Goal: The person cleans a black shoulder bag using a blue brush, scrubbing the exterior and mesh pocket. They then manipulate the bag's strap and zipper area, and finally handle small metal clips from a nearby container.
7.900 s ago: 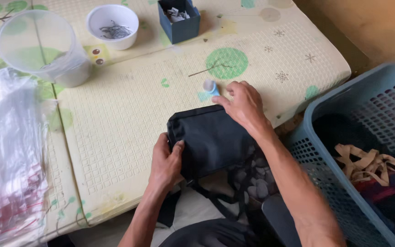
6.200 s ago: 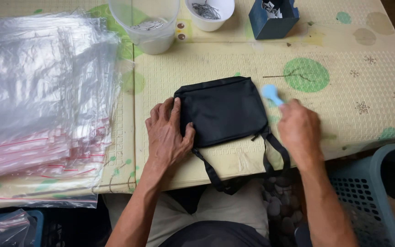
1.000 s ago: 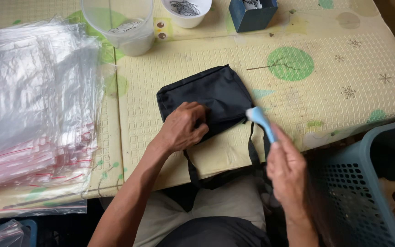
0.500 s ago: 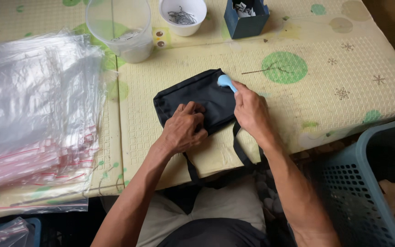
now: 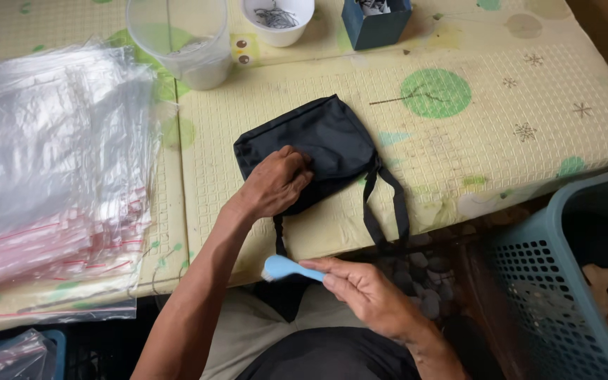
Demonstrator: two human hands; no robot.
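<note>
A small black fabric bag lies flat on the yellow patterned mat, its strap hanging over the near edge. My left hand presses down on the bag's near left corner, fingers curled. My right hand is off the table over my lap, holding a small light-blue tool by its handle, its rounded head pointing left.
A stack of clear plastic bags covers the left side. At the far edge stand a clear plastic tub, a white bowl of small dark parts and a blue box. A blue basket stands at right.
My right hand has pulled the blue tool off the bag's top edge and down toward my lap. My left hand stays on the bag.
</note>
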